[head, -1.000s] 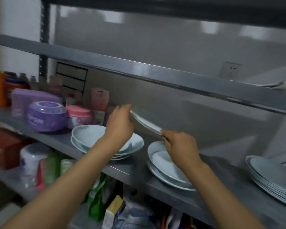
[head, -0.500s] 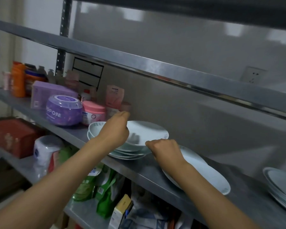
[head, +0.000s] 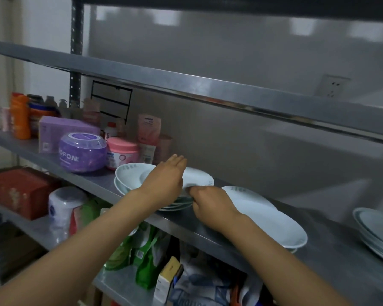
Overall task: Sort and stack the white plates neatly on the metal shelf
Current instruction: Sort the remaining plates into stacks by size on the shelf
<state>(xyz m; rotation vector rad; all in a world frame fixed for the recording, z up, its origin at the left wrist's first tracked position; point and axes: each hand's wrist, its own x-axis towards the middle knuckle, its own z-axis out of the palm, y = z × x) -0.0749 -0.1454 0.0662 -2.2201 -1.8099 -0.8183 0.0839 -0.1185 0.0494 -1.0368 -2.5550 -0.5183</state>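
Observation:
A stack of white deep plates [head: 131, 176] sits on the middle metal shelf [head: 93, 184]. A white plate [head: 199, 176] lies on top of that stack. My left hand [head: 166, 182] rests flat over it with fingers straight. My right hand [head: 210, 203] is curled at the stack's right rim and pinches the plate edge there. To the right, a large white plate [head: 268, 219] lies on another one, partly under my right wrist. A third stack of white plates [head: 378, 230] stands at the far right of the shelf.
Left of the plates stand a purple tub [head: 82, 152], a pink jar [head: 122, 153], a purple box [head: 60, 129] and several bottles and tubes. The upper shelf edge [head: 208, 89] hangs low over the plates. The lower shelf holds a red box [head: 22, 193], a white jar and green packets.
The plate I held up with both hands has come down onto the left stack. My left hand now lies flat on it, and my right hand has moved to the stack's rim.

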